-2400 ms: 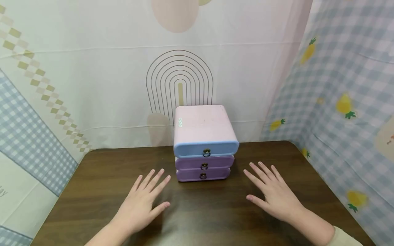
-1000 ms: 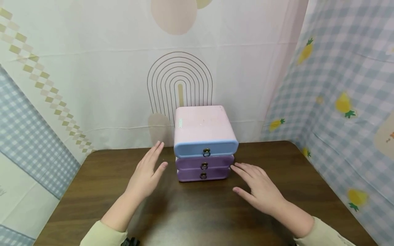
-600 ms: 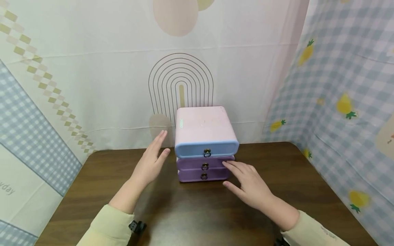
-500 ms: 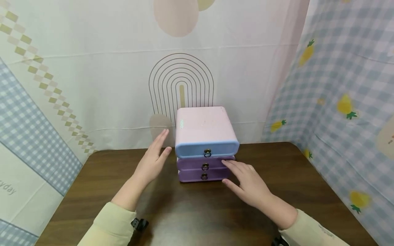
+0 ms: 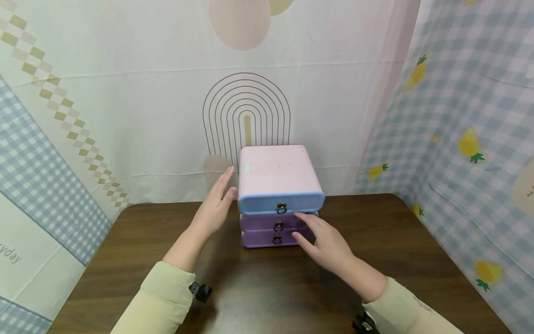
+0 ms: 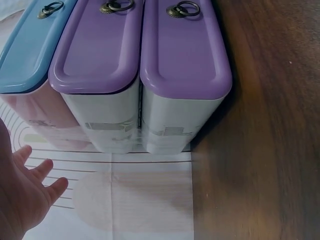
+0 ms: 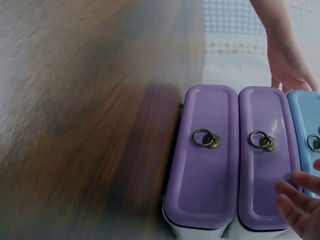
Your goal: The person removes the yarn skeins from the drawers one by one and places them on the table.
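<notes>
A stack of three small drawer boxes (image 5: 277, 169) stands at the back middle of the table. The top box is pink with a blue front (image 5: 267, 203); both lower ones have purple fronts (image 7: 202, 175) and white bodies. Each front carries a bronze ring pull (image 6: 185, 10). My left hand (image 5: 213, 208) is at the left side of the pink box, fingers extended and thumb by its front corner. On the other side, my right hand (image 5: 329, 243) reaches in front of the purple fronts with relaxed fingers, its fingertips close under the blue front's lower edge. Neither hand holds anything.
The brown wooden table (image 5: 258, 297) extends around the stack. Behind it hangs a white patterned cloth (image 5: 167, 116), and a checked cloth with pineapples (image 5: 450, 162) runs along the right. Small black devices (image 5: 201, 291) sit at the sleeve cuffs.
Both hands have moved from being spread over the front of the table in toward the stack, left hand to its left side, right hand before the fronts. The boxes stand as before.
</notes>
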A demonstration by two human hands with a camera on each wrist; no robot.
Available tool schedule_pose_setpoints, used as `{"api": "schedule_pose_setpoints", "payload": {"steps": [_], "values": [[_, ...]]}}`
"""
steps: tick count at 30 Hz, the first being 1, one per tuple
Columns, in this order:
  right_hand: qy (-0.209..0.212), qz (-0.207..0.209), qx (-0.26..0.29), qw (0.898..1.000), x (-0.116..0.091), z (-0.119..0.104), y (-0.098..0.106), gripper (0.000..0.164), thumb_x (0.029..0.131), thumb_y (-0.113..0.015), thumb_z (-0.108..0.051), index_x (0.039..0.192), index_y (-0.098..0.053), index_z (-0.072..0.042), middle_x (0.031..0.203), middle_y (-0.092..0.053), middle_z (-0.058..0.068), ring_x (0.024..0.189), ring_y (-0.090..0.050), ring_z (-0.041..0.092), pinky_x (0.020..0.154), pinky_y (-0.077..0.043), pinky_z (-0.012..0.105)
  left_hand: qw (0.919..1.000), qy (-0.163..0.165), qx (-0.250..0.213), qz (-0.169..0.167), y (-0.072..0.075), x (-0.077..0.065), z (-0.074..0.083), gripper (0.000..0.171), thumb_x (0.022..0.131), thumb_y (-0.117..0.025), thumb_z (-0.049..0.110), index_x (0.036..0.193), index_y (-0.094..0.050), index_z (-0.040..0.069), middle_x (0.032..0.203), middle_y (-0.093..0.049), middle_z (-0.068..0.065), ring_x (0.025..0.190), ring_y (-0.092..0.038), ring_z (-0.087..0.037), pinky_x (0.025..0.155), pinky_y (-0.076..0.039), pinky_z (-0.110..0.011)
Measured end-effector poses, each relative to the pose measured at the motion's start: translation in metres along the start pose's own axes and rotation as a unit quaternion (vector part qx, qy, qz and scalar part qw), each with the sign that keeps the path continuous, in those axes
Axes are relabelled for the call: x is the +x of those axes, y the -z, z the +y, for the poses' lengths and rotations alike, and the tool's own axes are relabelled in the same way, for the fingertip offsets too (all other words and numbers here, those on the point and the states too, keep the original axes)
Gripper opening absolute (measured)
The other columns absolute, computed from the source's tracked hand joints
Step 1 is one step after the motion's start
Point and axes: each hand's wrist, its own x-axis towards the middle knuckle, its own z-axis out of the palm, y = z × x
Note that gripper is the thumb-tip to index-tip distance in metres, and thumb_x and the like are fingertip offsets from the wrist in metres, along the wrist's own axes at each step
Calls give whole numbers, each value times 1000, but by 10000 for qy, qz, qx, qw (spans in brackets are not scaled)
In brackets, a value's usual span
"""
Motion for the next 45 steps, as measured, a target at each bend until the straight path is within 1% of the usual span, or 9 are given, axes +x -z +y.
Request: {"api": "schedule_pose_setpoints", "payload": {"steps": [6, 15, 18, 21, 25, 28, 30, 36, 45], "values": [[-278, 15, 852, 9960, 7, -2, -6, 45, 97, -65, -28, 138, -56, -13, 112, -67, -1, 83, -62, 8, 70, -54, 30, 9999, 18, -129, -34, -2, 7, -1, 58, 106, -29, 50, 160, -17, 32, 164, -15, 8, 150, -16, -26, 116, -19, -58], [-734, -161, 2342, 9693, 13, -7, -14, 39, 97, -64, -16, 135, -57, -11, 97, -70, -1, 78, -63, 8, 65, -52, 26, 9994, -273, -138, -155, -6, 16, -3, 61, 105, -32, 52, 159, -25, 26, 165, -19, 0, 150, -19, -26, 117, -20, -55], [-963, -310, 2957, 9499, 15, -10, -16, 39, 99, -60, -14, 137, -54, -9, 96, -70, 10, 73, -63, 13, 61, -52, 29, 9992, -285, -125, -231, -7, 18, -4, 59, 105, -31, 51, 158, -26, 26, 165, -18, -3, 150, -18, -29, 117, -19, -56], [-1188, -491, 3638, 9226, 17, -12, -18, 39, 102, -55, -15, 139, -49, -6, 94, -68, 18, 66, -62, 17, 55, -52, 32, 9992, -250, -111, -279, -8, 20, -4, 57, 106, -31, 49, 158, -27, 27, 165, -18, -3, 149, -18, -31, 117, -18, -56], [-1399, -671, 4332, 8878, 19, -16, -20, 39, 104, -50, -17, 139, -43, 0, 89, -64, 18, 60, -60, 18, 49, -48, 30, 9992, -204, -133, -301, -8, 21, -4, 55, 106, -32, 47, 158, -28, 28, 165, -18, -3, 149, -18, -30, 117, -18, -56], [-1498, -681, 4580, 8736, 20, -19, -21, 37, 105, -49, -16, 136, -43, 3, 86, -63, 17, 58, -59, 16, 48, -46, 26, 9991, -225, -174, -322, -8, 23, -4, 55, 106, -32, 47, 158, -28, 28, 165, -18, -4, 149, -18, -30, 117, -18, -55], [-1509, -653, 4580, 8736, 21, -21, -22, 34, 105, -49, -16, 134, -45, 2, 84, -63, 15, 57, -59, 16, 47, -45, 25, 9989, -247, -196, -344, -8, 24, -4, 55, 106, -33, 46, 158, -28, 28, 165, -17, -5, 149, -18, -30, 117, -17, -56], [-1543, -563, 4275, 8890, 25, -28, -25, 32, 106, -47, -22, 132, -52, -4, 78, -62, 13, 52, -58, 18, 42, -42, 26, 9987, -196, -320, -358, -10, 27, -4, 55, 106, -35, 46, 157, -30, 27, 165, -17, -5, 150, -17, -32, 118, -16, -55], [-1980, -316, 4272, 8817, 31, -33, -28, 27, 107, -45, -23, 124, -56, -6, 64, -60, 11, 44, -57, 20, 38, -38, 24, 9988, -40, -386, -311, -12, 29, 0, 53, 106, -38, 42, 156, -33, 27, 164, -20, -8, 149, -18, -30, 118, -17, -55]]}}
